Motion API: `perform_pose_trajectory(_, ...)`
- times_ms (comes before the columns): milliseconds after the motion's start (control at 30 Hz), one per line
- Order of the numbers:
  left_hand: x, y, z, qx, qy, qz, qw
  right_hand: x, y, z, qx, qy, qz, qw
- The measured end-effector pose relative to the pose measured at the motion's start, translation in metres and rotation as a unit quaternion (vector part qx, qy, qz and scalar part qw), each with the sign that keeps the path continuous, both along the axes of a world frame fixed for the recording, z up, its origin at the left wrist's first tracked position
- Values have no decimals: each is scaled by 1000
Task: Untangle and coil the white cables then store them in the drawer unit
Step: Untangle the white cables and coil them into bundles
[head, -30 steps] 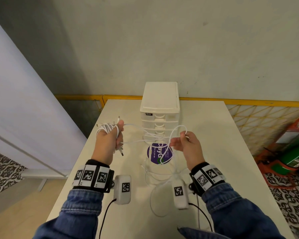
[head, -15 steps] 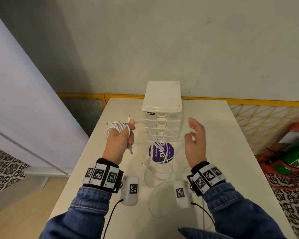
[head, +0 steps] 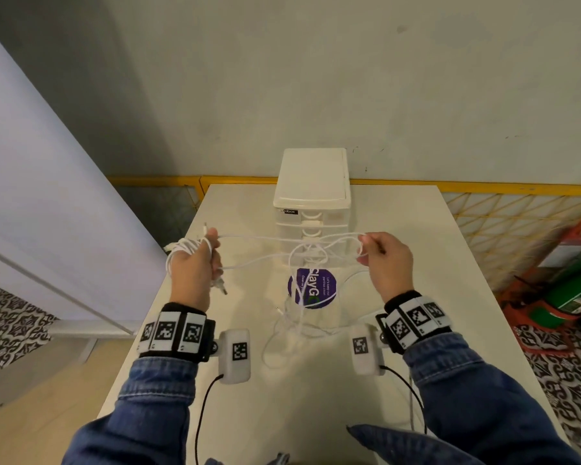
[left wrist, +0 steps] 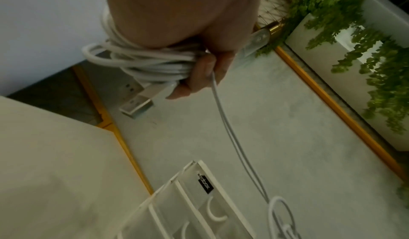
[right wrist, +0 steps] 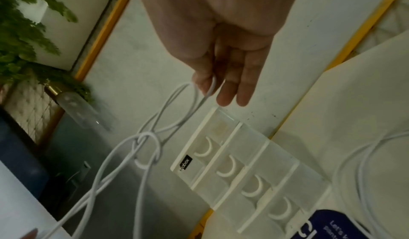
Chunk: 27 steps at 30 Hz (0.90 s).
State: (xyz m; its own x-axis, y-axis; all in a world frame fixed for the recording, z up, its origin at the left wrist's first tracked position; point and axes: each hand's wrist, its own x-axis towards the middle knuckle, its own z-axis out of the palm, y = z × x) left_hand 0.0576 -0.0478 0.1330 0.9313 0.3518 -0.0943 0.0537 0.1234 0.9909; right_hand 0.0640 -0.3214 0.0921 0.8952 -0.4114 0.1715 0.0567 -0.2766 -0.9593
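Observation:
My left hand (head: 195,263) grips a bundle of white cable coils (head: 185,246) wound around its fingers; in the left wrist view the coils (left wrist: 143,62) and a USB plug (left wrist: 137,102) hang under the hand. From there, white strands (head: 282,238) stretch across to my right hand (head: 383,260), which pinches a cable loop (right wrist: 210,87) between thumb and finger. A knot (right wrist: 146,148) sits midway in the strands. More loose cable (head: 296,323) lies on the table below. The white drawer unit (head: 312,196) stands behind with its drawers closed.
A purple round sticker (head: 312,288) lies on the white table (head: 416,236) in front of the drawer unit. A yellow rail (head: 483,187) runs behind the table. A grey wall is at the back, and orange and green objects (head: 571,290) stand at the right.
My right hand, open half a second ago, has taken hold of a cable loop and pulled it right. The strands between my hands are now stretched out; the left hand keeps its coils.

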Motion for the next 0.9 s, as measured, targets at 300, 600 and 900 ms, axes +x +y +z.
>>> perform_pose_trajectory(300,1,15,20,-21,6,62,998,-8,-33,-29,-84,55,-70,992)
perform_pose_trajectory(600,7,-6,5,79,28,-67,994,-8,-1,-16,89,75,118,986)
perform_pose_trajectory(900,-7,-50,-18,214,66,-276,935,-17,42,24,157,49,237,958)
